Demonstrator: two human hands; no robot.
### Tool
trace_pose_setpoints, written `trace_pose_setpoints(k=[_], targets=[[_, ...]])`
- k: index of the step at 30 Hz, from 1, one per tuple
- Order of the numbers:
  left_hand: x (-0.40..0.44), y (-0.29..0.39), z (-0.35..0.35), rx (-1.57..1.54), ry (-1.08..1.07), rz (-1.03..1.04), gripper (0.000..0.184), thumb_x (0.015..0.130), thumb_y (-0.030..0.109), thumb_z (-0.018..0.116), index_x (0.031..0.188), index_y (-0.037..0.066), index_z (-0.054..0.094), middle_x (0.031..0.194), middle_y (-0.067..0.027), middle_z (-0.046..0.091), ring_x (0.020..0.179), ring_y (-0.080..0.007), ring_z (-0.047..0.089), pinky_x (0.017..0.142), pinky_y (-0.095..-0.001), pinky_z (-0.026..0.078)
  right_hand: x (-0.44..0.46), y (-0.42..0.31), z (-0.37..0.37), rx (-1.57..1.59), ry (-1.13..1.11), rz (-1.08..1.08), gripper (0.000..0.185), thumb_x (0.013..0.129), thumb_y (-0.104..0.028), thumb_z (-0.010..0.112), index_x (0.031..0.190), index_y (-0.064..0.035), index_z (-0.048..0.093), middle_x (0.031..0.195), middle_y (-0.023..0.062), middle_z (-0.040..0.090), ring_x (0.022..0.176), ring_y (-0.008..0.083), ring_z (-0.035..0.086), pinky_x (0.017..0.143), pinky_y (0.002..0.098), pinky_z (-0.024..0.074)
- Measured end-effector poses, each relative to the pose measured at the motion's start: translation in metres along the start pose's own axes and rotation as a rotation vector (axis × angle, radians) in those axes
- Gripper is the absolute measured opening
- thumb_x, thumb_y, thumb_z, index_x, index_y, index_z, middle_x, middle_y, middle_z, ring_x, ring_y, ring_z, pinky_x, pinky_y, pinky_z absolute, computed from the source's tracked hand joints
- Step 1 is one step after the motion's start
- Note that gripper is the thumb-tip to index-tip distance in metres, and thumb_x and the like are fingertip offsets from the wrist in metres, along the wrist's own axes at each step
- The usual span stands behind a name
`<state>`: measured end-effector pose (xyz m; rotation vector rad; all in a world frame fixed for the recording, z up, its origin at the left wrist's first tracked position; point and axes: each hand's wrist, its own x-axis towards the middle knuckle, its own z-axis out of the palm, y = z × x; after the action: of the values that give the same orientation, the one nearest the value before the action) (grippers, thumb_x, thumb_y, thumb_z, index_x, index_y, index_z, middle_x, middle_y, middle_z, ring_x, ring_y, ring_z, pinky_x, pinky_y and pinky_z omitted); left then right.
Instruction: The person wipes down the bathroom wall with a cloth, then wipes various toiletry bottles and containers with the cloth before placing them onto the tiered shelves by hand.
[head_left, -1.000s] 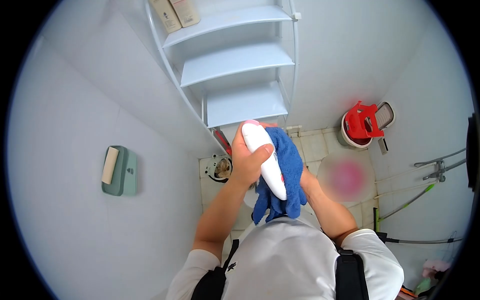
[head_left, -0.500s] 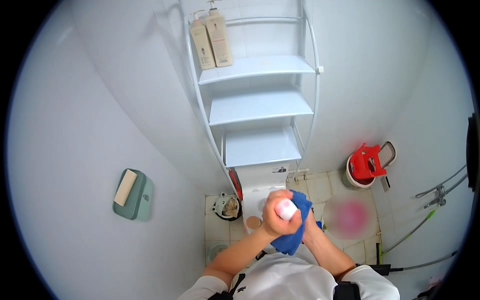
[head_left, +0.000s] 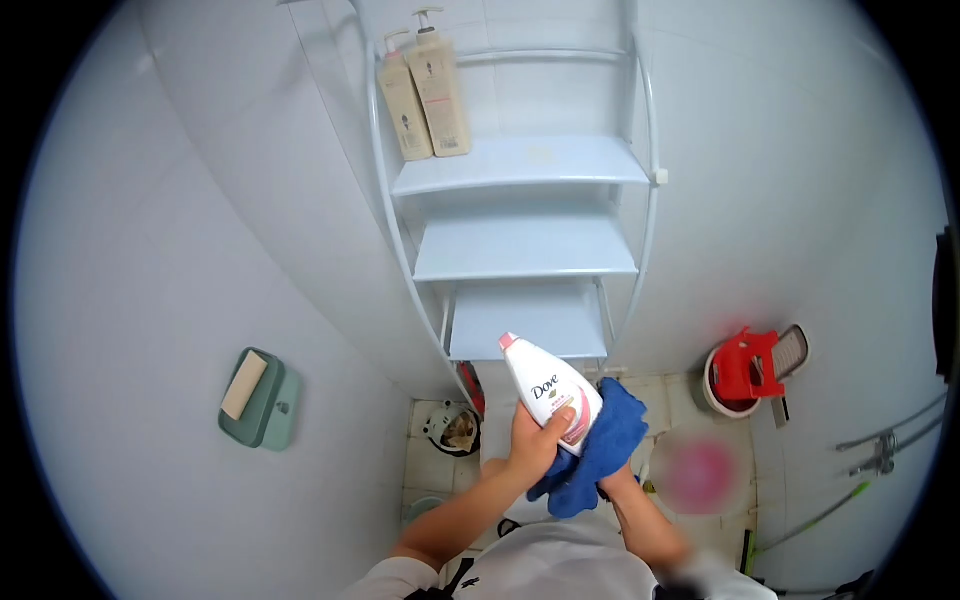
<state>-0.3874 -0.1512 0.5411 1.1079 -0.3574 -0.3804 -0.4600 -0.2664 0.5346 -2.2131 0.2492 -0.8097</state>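
A white Dove bottle (head_left: 548, 388) with a pink cap sits in the grip of my left hand (head_left: 537, 440), its cap tilted up and to the left. My thumb lies across the front of the bottle near its base. A blue cloth (head_left: 608, 435) is bunched against the bottle's lower right side. My right hand (head_left: 616, 482) is mostly covered by this cloth and holds it from behind and below; most of its fingers are hidden. Both hands are close together in front of my chest, just below the lowest shelf of the white rack (head_left: 525, 318).
Two beige pump bottles (head_left: 437, 95) stand on the rack's top shelf. A green wall box (head_left: 262, 398) is on the left. At right are a red stool (head_left: 748, 366) in a bucket, a blurred pink basin (head_left: 698, 475) and a shower tap (head_left: 882, 455). A trash bin (head_left: 453, 430) stands lower left.
The bottle has turned from end-on to side-on, so its label and cap now show. The cloth has shifted slightly right, and the camera view has tilted a little upward.
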Motion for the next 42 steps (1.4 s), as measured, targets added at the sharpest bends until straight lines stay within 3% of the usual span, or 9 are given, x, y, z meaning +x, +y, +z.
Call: trace_pose_setpoints(k=[7, 10, 12, 13, 27, 30, 34, 37, 42], targets=[[0.089, 0.076, 0.035, 0.079, -0.083, -0.228, 0.039, 0.090, 0.010, 0.067, 0.123, 0.000, 0.049, 0.114, -0.0099, 0.063, 0.103, -0.0172, 0.062, 0.090, -0.0322, 0.052, 0.064, 0.029, -0.031, 0.166, -0.076, -0.137, 0.028, 0.085, -0.013, 0.065, 0.106, 0.0027, 0.053, 0.089, 0.0122, 0.063, 0.077, 0.0235, 0.063, 0.071, 0.0364, 0.0515], [0.168, 0.132, 0.036, 0.139, -0.067, 0.068, 0.042, 0.088, 0.011, 0.068, 0.126, 0.002, 0.049, 0.114, -0.0097, 0.063, 0.101, -0.0182, 0.063, 0.088, -0.0335, 0.054, 0.074, 0.056, -0.044, 0.466, -0.251, 0.108, 0.021, 0.087, -0.009, 0.062, 0.105, 0.0008, 0.054, 0.090, 0.0113, 0.063, 0.077, 0.0210, 0.064, 0.069, 0.0345, 0.0523], [0.230, 0.181, 0.040, 0.188, -0.110, 0.295, 0.039, 0.089, 0.011, 0.067, 0.123, 0.000, 0.052, 0.114, -0.0105, 0.064, 0.102, -0.0181, 0.063, 0.091, -0.0336, 0.052, 0.073, 0.087, -0.047, 0.342, -0.232, 0.034, 0.020, 0.089, -0.009, 0.060, 0.105, 0.0009, 0.055, 0.089, 0.0112, 0.063, 0.076, 0.0208, 0.064, 0.067, 0.0345, 0.0526], [0.266, 0.200, 0.040, 0.241, -0.089, 0.331, 0.037, 0.089, 0.011, 0.066, 0.122, -0.001, 0.052, 0.114, -0.0108, 0.064, 0.101, -0.0185, 0.063, 0.090, -0.0339, 0.052, 0.091, 0.056, -0.077, 0.412, -0.415, 0.378, 0.020, 0.088, -0.012, 0.061, 0.104, -0.0021, 0.057, 0.095, 0.0122, 0.062, 0.086, 0.0251, 0.063, 0.075, 0.0393, 0.0503], [0.459, 0.192, 0.006, 0.435, 0.072, 0.337, 0.037, 0.076, 0.000, 0.054, 0.112, -0.006, 0.053, 0.103, -0.0169, 0.064, 0.094, -0.0278, 0.063, 0.085, -0.0388, 0.050, 0.048, 0.126, -0.083, -0.251, -0.197, 0.003, 0.012, 0.070, -0.023, 0.068, 0.076, -0.0133, 0.064, 0.078, 0.0126, 0.055, 0.076, 0.0333, 0.058, 0.065, 0.0434, 0.0431], [0.449, 0.151, 0.025, 1.108, 0.632, 0.654, 0.044, 0.077, 0.004, 0.057, 0.118, -0.006, 0.049, 0.107, -0.0231, 0.061, 0.097, -0.0357, 0.061, 0.088, -0.0431, 0.049, 0.021, 0.172, -0.063, -0.362, -0.310, -0.027, 0.023, 0.073, -0.034, 0.068, 0.087, -0.0156, 0.065, 0.088, 0.0122, 0.055, 0.087, 0.0327, 0.056, 0.072, 0.0455, 0.0421], [0.399, 0.159, 0.071, 1.499, 0.746, 1.183, 0.047, 0.074, 0.011, 0.067, 0.118, 0.000, 0.054, 0.132, -0.0202, 0.051, 0.126, -0.0390, 0.044, 0.105, -0.0511, 0.033, 0.030, 0.157, -0.067, -0.406, -0.447, 0.085, 0.026, 0.074, -0.036, 0.067, 0.090, -0.0158, 0.065, 0.089, 0.0122, 0.055, 0.090, 0.0323, 0.056, 0.074, 0.0454, 0.0410], [0.404, 0.171, 0.066, 1.886, 0.284, 1.469, 0.041, 0.072, 0.013, 0.071, 0.111, 0.006, 0.062, 0.139, -0.0168, 0.045, 0.136, -0.0380, 0.032, 0.109, -0.0585, 0.023, 0.043, 0.138, -0.075, -0.077, -0.488, 0.301, 0.023, 0.073, -0.034, 0.067, 0.087, -0.0163, 0.064, 0.086, 0.0121, 0.055, 0.088, 0.0323, 0.056, 0.074, 0.0452, 0.0407], [0.417, 0.174, 0.055, 2.147, 0.242, 1.375, 0.018, 0.077, 0.017, 0.064, 0.092, 0.008, 0.068, 0.132, -0.0177, 0.052, 0.135, -0.0354, 0.037, 0.108, -0.0641, 0.024, 0.022, 0.143, -0.075, 0.076, -0.242, 0.323, 0.024, 0.067, -0.036, 0.071, 0.079, -0.0168, 0.063, 0.079, 0.0125, 0.057, 0.079, 0.0322, 0.059, 0.068, 0.0448, 0.0418]])
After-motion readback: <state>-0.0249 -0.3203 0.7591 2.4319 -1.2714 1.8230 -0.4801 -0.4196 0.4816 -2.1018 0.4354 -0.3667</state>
